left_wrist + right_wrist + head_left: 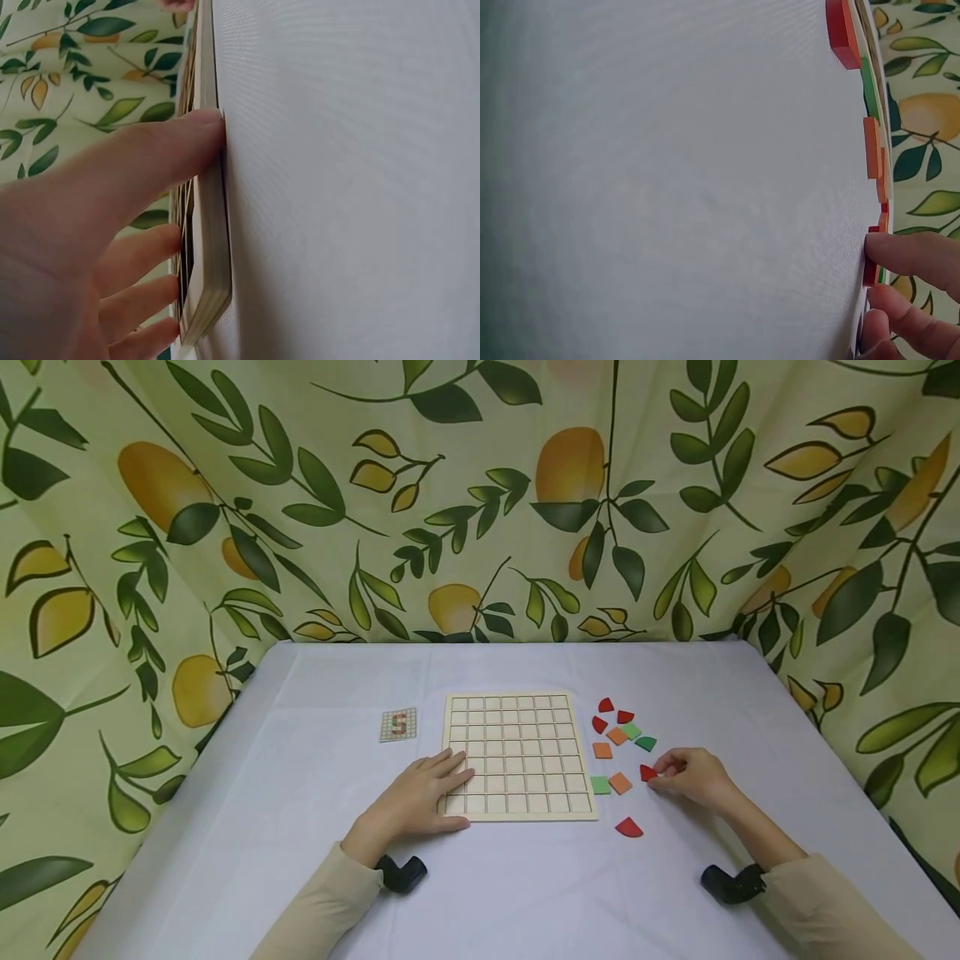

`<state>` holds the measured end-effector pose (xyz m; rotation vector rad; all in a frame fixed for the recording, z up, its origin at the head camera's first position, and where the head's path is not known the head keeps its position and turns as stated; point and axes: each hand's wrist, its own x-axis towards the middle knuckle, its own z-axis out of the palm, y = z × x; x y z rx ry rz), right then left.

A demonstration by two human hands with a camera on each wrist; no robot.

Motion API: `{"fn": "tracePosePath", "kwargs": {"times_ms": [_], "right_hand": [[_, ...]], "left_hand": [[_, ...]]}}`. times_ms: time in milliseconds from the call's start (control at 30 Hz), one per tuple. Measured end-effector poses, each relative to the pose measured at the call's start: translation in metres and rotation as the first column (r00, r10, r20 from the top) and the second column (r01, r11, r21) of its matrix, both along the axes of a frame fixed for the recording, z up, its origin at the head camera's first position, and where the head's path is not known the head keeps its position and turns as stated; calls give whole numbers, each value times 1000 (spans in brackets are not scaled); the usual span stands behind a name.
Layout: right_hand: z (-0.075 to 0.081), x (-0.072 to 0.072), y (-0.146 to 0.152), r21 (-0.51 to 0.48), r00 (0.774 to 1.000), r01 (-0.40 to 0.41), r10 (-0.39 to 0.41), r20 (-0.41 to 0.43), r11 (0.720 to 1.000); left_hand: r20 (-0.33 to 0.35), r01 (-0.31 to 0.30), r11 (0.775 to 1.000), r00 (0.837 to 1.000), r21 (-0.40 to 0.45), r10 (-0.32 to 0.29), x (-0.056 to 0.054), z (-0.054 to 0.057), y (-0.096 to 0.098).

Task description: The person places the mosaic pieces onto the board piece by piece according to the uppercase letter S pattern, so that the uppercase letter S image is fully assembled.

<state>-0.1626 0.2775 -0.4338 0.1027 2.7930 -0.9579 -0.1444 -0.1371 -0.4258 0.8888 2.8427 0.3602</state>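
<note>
A wooden grid board (517, 760) lies flat on the table. My left hand (420, 793) rests on its lower left corner with fairly straight fingers; in the left wrist view the thumb (169, 146) presses against the board's front edge (214, 247). To the right of the board, my right hand (693, 775) pinches a red quarter-circle piece (647, 773) between thumb and fingers. The right wrist view shows this red piece (871, 262) low at the table surface, partly hidden by the fingertips.
Beside the board's right edge lie several loose pieces: red quarter circles (629, 828), orange squares (602, 751), light green squares (601, 785) and a dark green quarter circle (645, 743). A small pattern card (398, 725) with an S lies left of the board on the white tablecloth (300, 710).
</note>
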Motion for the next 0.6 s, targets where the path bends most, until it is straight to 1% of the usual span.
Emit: {"fn": "tracePosePath", "kwargs": {"times_ms": [167,300,533,600], "right_hand": [[2,-4,-3,-5,999,-33,33,-16,999],[3,-5,-5,-4,999,-40,40,-14,999],[5,-8,-5,-8,998,-58,58,-4,998],[6,-9,-5,-20,998,-66,67,6,998]], "left_hand": [[5,0,1000,1000,-8,1,-1,0,-2],[5,3,1000,1000,-4,-3,-2,-1,-2],[63,-10,1000,998,13,9,-1,0,-1],[68,-7,1000,998,8,7,-1,0,-1]]}}
